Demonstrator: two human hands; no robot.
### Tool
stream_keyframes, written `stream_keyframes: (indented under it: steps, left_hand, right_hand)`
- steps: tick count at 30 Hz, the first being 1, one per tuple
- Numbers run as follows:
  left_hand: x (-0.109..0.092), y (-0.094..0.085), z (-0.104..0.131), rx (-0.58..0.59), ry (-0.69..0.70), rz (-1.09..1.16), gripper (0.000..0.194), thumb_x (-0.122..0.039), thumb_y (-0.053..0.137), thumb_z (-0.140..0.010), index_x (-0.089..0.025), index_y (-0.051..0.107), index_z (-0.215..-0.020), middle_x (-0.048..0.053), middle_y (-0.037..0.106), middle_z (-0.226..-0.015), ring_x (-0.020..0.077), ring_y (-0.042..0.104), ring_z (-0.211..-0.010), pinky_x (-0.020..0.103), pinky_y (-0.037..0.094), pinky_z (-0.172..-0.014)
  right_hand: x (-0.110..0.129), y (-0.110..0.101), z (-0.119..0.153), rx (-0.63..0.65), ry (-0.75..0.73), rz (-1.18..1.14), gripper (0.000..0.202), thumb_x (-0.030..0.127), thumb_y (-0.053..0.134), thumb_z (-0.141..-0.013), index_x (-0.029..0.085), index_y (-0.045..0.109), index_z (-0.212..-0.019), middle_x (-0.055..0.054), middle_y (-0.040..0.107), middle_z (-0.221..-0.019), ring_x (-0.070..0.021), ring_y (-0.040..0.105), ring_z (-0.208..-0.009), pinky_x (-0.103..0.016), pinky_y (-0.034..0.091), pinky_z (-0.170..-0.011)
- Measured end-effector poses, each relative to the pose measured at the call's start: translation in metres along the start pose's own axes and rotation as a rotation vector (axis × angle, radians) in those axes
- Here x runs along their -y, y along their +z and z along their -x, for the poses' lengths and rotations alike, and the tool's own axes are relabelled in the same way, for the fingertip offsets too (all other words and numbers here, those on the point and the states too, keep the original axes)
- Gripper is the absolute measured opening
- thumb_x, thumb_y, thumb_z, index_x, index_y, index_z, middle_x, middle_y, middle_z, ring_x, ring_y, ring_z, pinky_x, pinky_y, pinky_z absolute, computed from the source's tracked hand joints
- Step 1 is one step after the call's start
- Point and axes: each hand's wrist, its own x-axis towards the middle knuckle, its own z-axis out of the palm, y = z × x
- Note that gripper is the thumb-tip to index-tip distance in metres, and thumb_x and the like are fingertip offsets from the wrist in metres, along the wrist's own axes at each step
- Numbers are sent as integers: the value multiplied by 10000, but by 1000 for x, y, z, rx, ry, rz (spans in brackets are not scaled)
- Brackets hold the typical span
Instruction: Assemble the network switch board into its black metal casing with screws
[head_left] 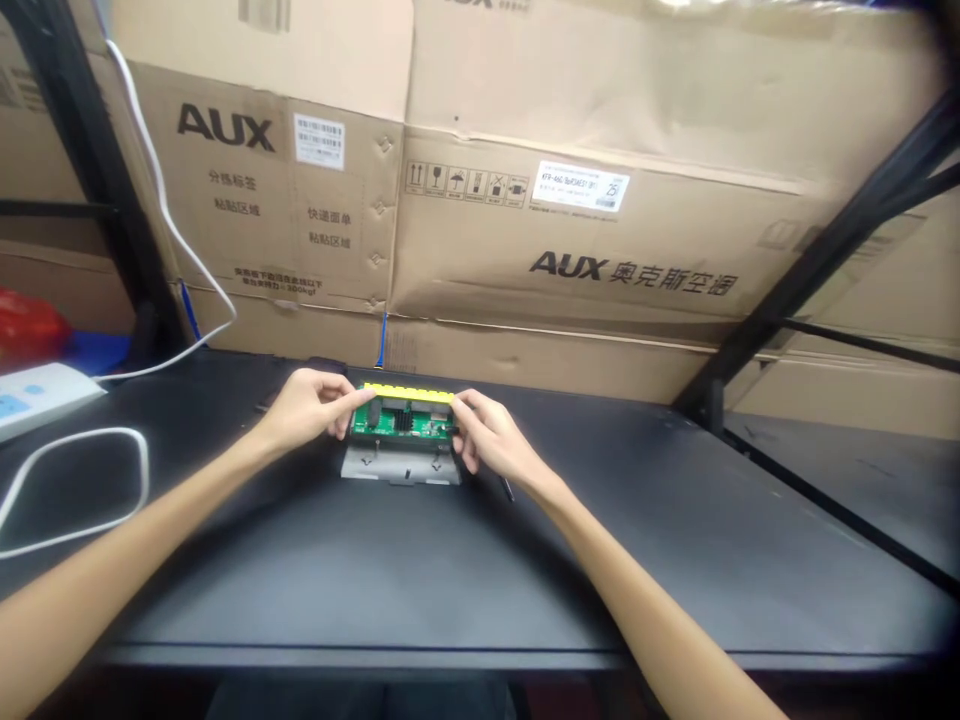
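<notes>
A green circuit board (429,428) with a black heat sink (403,420) and a yellow strip (409,393) along its far edge is held between my two hands. My left hand (309,405) pinches its left end, thumb on the yellow strip. At the opposite end my right hand (487,430) grips the right corner, its fingers curled. Just below the board, a grey metal plate (405,465) with small cut-outs lies on the black table. Whether board and plate touch is unclear.
A thin dark rod (508,489) lies by my right wrist. On the left are a white power strip (49,395), a looped white cable (142,460) and a red object (30,325). Cardboard boxes (480,240) stand behind the table (390,570), with black metal struts (780,300) at the sides.
</notes>
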Motion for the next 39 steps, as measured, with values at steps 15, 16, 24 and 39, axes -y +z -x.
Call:
stream_keyframes:
  steps: [15,16,24,39]
  left_hand:
    - [6,0,-1,55,-36,-12,413,-458,677,-757,-129,596,-521,11,576,-431,96,515,-361,180,409,-385]
    - [6,0,-1,59,-41,-9,413,-456,680,-757,-128,597,-518,12,579,-433,96,518,-363,178,410,-384]
    - [4,-2,-2,69,-58,-32,406,-459,702,-740,-122,642,-522,28,613,-450,94,523,-352,170,402,-359]
    - [5,-5,-4,138,-95,37,420,-484,672,-758,-100,676,-589,86,680,-557,125,594,-408,189,465,-391]
  right_hand:
    - [-1,-2,0,-28,-9,-15,331,539,414,-909,216,477,-935,70,527,-555,-74,497,-339,-166,391,-347]
    - [-1,-2,0,-32,-9,-10,329,536,413,-911,215,481,-939,70,527,-553,-74,498,-340,-166,393,-348]
    - [1,-5,0,-29,-7,-8,344,537,431,-900,218,501,-1006,61,552,-578,-81,508,-326,-176,413,-327]
    - [1,-7,0,-62,-27,-12,344,537,446,-896,200,512,-910,54,550,-554,-72,497,-327,-164,408,-331]
